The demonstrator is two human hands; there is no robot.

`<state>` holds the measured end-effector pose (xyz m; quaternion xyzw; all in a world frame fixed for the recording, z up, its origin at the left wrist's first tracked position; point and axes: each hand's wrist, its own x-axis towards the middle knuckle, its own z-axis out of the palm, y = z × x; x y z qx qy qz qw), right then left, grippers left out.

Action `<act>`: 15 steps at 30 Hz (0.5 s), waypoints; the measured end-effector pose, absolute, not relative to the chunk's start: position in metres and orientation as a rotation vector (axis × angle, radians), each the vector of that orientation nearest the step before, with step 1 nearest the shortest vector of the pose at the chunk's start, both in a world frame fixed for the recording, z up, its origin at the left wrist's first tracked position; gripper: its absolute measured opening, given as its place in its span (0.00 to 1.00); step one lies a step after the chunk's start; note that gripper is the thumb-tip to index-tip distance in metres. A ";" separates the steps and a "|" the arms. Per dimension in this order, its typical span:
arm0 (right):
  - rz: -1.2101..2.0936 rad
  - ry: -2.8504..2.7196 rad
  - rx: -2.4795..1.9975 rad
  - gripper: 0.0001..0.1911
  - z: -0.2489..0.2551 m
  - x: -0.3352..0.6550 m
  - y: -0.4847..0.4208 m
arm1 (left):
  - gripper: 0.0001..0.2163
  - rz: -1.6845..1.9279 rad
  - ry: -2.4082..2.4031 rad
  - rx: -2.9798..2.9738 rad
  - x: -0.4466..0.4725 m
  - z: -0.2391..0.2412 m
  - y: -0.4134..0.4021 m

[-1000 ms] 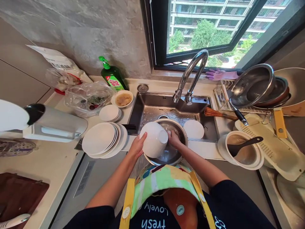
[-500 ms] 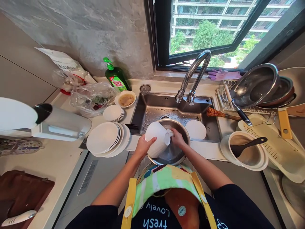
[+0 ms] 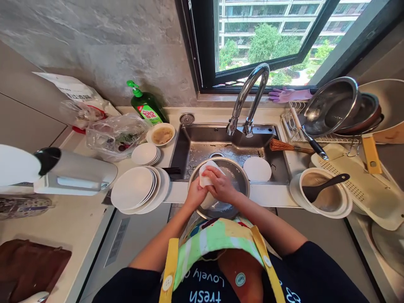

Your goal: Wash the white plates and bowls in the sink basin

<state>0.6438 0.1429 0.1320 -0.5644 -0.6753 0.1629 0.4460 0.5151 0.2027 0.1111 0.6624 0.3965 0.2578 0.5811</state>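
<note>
Somewhere in the middle of the washing-up, judging by the spread. To the left of the sink (image 3: pixel 202 143), on the counter (image 3: pixel 78 219): a big stack of plates (image 3: pixel 135 191), a smaller stack of saucers (image 3: pixel 145 153) behind it, both white and looking clean from here, and further back a small bowl (image 3: pixel 162 134) with brown residue inside, beside the green soap bottle (image 3: pixel 145 107). To the right: a pale pot (image 3: pixel 325 198) with a dark ladle lying in it, apparently unwashed, and a drying rack (image 3: pixel 295 126) loaded with metal pans. One white plate (image 3: pixel 257 168) lying flat in the sink, next to the steel basin (image 3: pixel 241 179). Over that basin, held low and tilted, the white bowl (image 3: pixel 205 173), pressed between both hands. Left hand (image 3: pixel 195 195) wrapped closely around the near left side, fingers curled tight against the wall. Right hand (image 3: pixel 221 187) laid across the top and right side, fingers bent down over the rim, hiding most of the bowl; impossible to tell whether a cloth or sponge sits under the palm. No water visible from the faucet (image 3: pixel 249 92).
</note>
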 end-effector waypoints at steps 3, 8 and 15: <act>0.503 -1.500 -1.538 0.20 0.110 0.664 0.158 | 0.23 0.536 0.924 1.501 0.512 0.108 0.201; 0.758 -1.167 -1.860 0.19 0.088 0.692 0.168 | 0.26 0.518 0.896 1.513 0.510 0.110 0.198; 0.448 -1.640 -1.422 0.27 0.118 0.651 0.137 | 0.20 0.514 0.898 1.636 0.513 0.111 0.203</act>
